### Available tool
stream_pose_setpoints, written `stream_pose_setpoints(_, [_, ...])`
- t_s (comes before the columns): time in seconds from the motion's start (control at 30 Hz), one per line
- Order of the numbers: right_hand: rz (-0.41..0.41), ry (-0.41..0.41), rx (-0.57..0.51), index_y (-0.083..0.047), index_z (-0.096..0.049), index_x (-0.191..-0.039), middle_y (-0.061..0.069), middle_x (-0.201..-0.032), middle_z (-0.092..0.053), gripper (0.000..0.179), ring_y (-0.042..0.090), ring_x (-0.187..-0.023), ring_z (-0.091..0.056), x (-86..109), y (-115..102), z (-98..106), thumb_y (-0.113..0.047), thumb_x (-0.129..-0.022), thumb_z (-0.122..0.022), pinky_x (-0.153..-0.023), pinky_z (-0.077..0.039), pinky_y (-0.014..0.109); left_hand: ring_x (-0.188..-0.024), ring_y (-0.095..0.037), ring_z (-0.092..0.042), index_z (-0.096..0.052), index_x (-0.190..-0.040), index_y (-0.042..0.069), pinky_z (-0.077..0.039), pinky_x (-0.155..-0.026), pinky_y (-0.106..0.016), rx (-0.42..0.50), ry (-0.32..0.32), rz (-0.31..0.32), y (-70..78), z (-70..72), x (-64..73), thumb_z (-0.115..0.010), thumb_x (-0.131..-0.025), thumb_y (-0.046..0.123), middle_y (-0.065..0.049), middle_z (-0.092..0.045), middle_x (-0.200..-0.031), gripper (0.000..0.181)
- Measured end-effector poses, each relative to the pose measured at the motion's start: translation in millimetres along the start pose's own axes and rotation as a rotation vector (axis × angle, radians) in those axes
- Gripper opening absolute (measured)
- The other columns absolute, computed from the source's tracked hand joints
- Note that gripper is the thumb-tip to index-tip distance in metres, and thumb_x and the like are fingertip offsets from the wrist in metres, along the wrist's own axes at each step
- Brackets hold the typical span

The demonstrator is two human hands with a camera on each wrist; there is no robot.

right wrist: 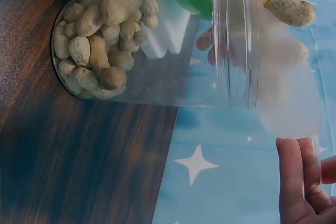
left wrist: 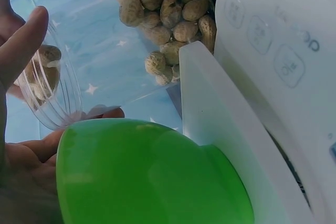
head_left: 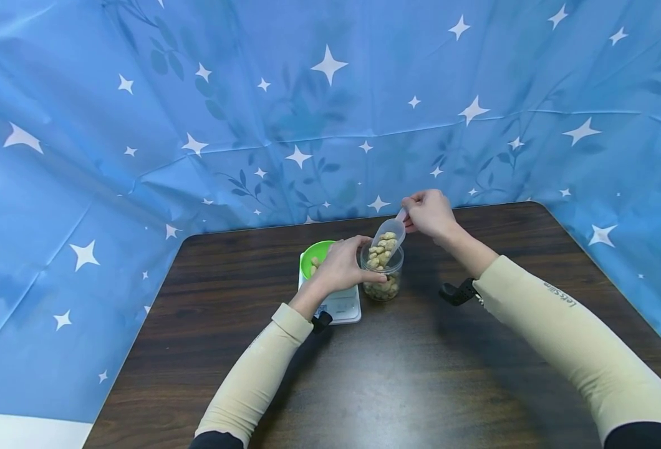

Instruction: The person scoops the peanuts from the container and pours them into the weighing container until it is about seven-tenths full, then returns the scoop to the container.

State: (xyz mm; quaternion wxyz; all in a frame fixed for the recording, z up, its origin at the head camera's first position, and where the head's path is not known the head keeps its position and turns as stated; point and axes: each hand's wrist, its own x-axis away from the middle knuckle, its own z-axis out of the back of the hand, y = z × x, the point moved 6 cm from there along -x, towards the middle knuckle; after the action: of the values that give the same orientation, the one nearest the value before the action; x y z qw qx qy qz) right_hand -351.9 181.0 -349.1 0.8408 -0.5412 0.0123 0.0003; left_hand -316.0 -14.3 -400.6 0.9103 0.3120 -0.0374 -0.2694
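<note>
Left grip (head_left: 343, 265) is wrapped round the neck of a clear jar (right wrist: 163, 82), which stands upright on the dark wood tabletop (head_left: 364, 374) just below that grip. Jar: peanuts (right wrist: 100, 45) in the lower part, bare see-through wall above them, ridged neck. Right grip (head_left: 428, 215) pinches the handle of a scoop (head_left: 395, 227), down and left of that grip, tilted tip-down at the jar mouth. Scoop is cloudy see-through, loaded with a heap of tan, knobbly in-shell peanuts. Green bowl (left wrist: 142, 171) to the left of left grip, partly hidden by it, some peanuts visible inside. Bowl sits on a white scale (head_left: 344, 307) with buttons, partly under left grip, just beside the jar; can't tell if those two touch
</note>
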Motion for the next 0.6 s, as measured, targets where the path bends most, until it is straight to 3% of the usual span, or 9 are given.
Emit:
stream_pose_setpoints(0.17, [-0.046,-0.006,-0.047,0.016,-0.062,-0.121,0.012,-0.080,-0.068,0.038,0.012,-0.064,-0.068,-4.3,2.9,2.6,-0.016,-0.109,-0.048,-0.064,-0.060,0.030,-0.125,-0.026,-0.054,-0.053,-0.147,0.007,-0.034,-0.112,-0.051,0.008,-0.012,0.016,-1.1,0.2,0.5,-0.090,-0.079,0.045,-0.008,-0.061,-0.136,0.086])
stream_pose_setpoints(0.6, [-0.143,-0.042,-0.179,0.019,-0.053,-0.131,0.003,-0.075,-0.063,0.040,0.008,-0.060,-0.065,-7.9,13.9,8.1,-0.015,-0.110,-0.046,-0.071,-0.061,0.031,-0.121,-0.024,-0.057,-0.053,-0.146,0.006,-0.034,-0.113,-0.048,0.011,-0.005,0.001,-0.9,0.9,0.7,-0.090,-0.077,0.047,-0.007,-0.063,-0.132,0.088])
